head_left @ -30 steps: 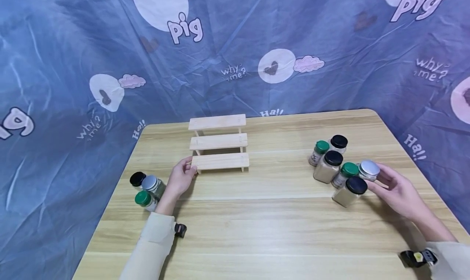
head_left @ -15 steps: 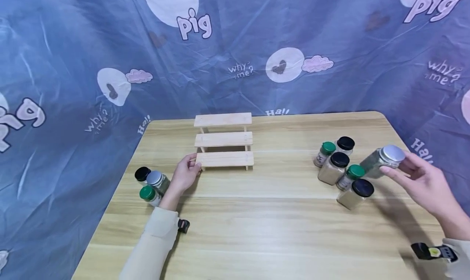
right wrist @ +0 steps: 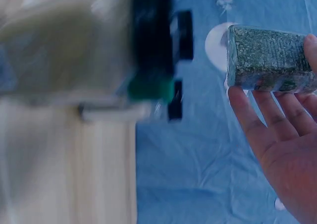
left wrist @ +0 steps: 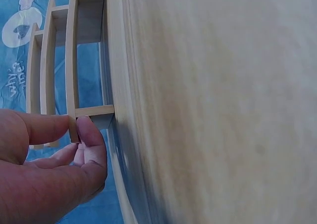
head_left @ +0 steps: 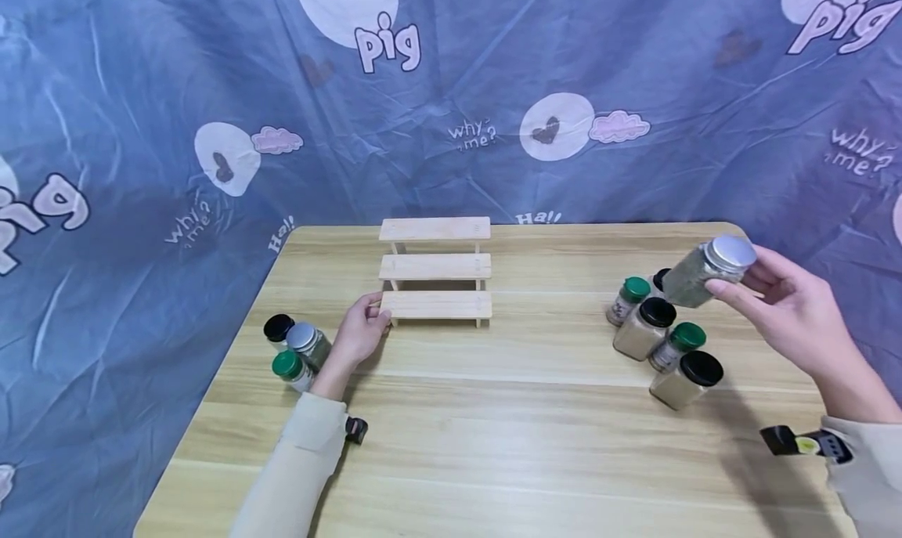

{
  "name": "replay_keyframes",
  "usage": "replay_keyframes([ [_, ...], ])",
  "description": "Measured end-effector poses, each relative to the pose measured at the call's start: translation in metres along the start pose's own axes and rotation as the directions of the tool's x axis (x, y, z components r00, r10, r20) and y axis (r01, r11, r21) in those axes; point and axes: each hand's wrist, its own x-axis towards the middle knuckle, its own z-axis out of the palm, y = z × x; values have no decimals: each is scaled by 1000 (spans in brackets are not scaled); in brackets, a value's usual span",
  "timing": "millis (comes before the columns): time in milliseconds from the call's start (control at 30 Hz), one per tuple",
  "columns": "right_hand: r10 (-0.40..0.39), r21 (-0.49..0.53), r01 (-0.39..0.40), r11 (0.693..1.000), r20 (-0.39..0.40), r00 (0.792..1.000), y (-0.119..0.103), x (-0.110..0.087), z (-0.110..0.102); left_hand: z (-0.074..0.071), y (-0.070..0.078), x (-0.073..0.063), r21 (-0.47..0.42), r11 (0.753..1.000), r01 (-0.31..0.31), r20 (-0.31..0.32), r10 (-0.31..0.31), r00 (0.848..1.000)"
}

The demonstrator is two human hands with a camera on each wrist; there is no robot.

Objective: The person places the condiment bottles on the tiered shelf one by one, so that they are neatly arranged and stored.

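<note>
A three-tier wooden shelf rack (head_left: 435, 305) stands toward the back of the table. My left hand (head_left: 360, 333) pinches the left end of its lowest board between thumb and fingers, as the left wrist view also shows. Up off the table at the right, my right hand (head_left: 796, 319) grips a spice jar (head_left: 705, 272) with a silver lid, tilted with its base toward the left. Dried green herb flakes fill this jar (right wrist: 270, 58) in the right wrist view, the thumb on one side and the fingers along the other.
Below the held jar stand several spice jars, among them a black-lidded jar (head_left: 687, 381) and a green-lidded one (head_left: 676, 348). On the left, near my forearm, is a group of three jars, one silver-lidded (head_left: 308, 344). A blue curtain (head_left: 451, 92) hangs behind the wooden table (head_left: 451, 444).
My right hand has lifted the silver-lidded spice jar out of the right-hand group and moved it up and tilted it. The left hand stays at the rack; the head view has shifted slightly.
</note>
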Motion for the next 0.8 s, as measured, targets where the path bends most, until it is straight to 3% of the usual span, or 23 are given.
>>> replay_keyframes([
  [300,3,149,-15,989,80,997,-16,39,53,1,-2,0,28,1000,-1,2,1,1000],
  [533,51,1,-52,999,164,985,-35,64,102,3,1,1,21,1000,-8,-13,8,1000],
  [800,69,38,-79,996,214,974,-47,100,161,5,1,2,4,1000,-11,-13,11,1000],
])
